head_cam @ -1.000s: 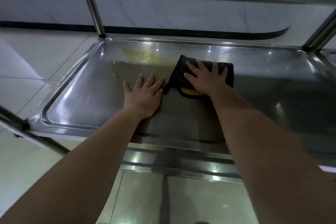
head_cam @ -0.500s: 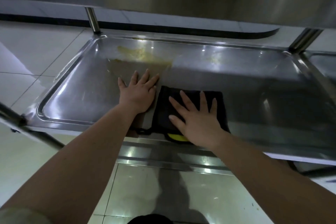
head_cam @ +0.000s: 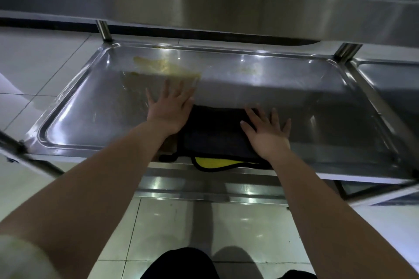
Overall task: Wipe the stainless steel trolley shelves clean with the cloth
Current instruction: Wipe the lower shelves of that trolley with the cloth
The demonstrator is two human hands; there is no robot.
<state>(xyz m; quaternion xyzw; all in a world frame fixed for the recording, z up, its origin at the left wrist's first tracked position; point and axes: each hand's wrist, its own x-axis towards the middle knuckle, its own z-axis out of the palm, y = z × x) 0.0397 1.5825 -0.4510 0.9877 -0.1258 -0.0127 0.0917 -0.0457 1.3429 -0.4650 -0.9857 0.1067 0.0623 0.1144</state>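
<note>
While both hands lie flat on the steel shelf (head_cam: 90,108), the dark cloth (head_cam: 215,133) rests at the shelf's near edge, about midway along it. Its yellow underside (head_cam: 213,162) shows in a fold at the near rim. The right hand (head_cam: 267,133) presses down on the cloth's right part, fingers straight and spread, gripping nothing. The left hand (head_cam: 170,108) rests on bare steel just beside the cloth's left side, fingers likewise straight and apart, pointing toward the far edge. A yellowish smear (head_cam: 165,67) lies just beyond the left fingertips, near the far edge and toward the far left corner. Fainter specks (head_cam: 249,68) mark the far edge further right. A post (head_cam: 104,30) rises from the far left corner to the upper shelf (head_cam: 204,7). Pale floor tiles (head_cam: 34,63) surround the trolley.
</note>
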